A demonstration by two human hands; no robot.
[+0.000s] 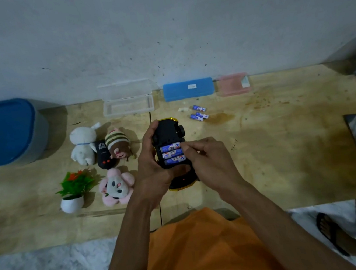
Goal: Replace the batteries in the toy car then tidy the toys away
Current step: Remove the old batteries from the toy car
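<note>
- The toy car (168, 133) is upside down above the middle of the desk (286, 155), its black underside up and its battery bay open.
- The left hand (154, 168) grips the car from its left side, fingers curled round the body.
- The right hand (206, 160) comes in from the car's right; its fingertips (185, 148) pinch or press the end of the battery furthest from the person.
- Three blue batteries (173, 153) lie side by side in the bay.
- Three loose batteries (199, 113) lie on the desk just beyond the car, to its right.
- Left of the car sit a white plush rabbit (83, 145), a striped plush pig (118, 146), a black remote (104, 154), a pink plush (116, 186) and a small potted plant (73, 191).
- Beyond the car, against the wall, stand an open clear box (127, 100), a blue case (188, 88) and a pink box (232, 84).
- Far left of the car is a blue-lidded tub (6, 132).
</note>
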